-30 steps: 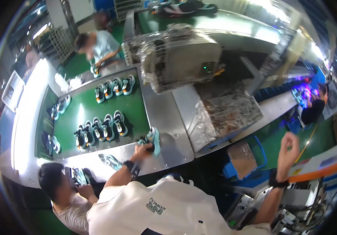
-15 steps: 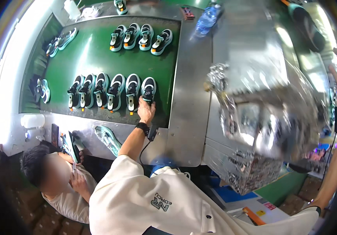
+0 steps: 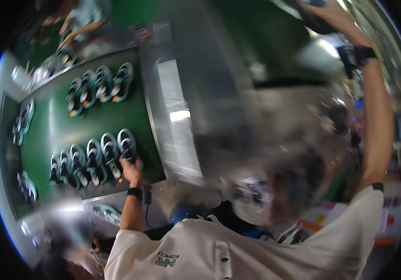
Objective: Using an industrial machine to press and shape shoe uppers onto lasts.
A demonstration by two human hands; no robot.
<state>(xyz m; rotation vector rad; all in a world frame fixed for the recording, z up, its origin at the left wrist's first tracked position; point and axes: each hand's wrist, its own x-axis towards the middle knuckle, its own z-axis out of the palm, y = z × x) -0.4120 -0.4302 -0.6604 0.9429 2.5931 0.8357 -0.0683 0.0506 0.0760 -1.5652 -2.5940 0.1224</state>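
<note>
My left hand [image 3: 132, 171] grips the near end of a black-and-white sneaker [image 3: 127, 143] with teal edging, at the right end of the near row on the green surface [image 3: 102, 112]. Beside it stand several matching sneakers [image 3: 109, 150], side by side. My right arm is stretched far up to the right. There my right hand [image 3: 335, 17] is closed round a dark shoe [image 3: 313, 19]; both are blurred and partly cut off by the picture's edge.
More sneakers [image 3: 102, 85] form a far row, and others stand at the left edge. A metal ledge [image 3: 214, 102] runs right of the green surface. Blurred shiny plastic wrapping [image 3: 256, 191] lies nearer. One co-worker [image 3: 81, 28] is far left, another [image 3: 81, 261] near left.
The view has swung right. My left hand stays on the same sneaker. My right hand has reached from the right edge to the dark shoe. A co-worker at the far left has come into view.
</note>
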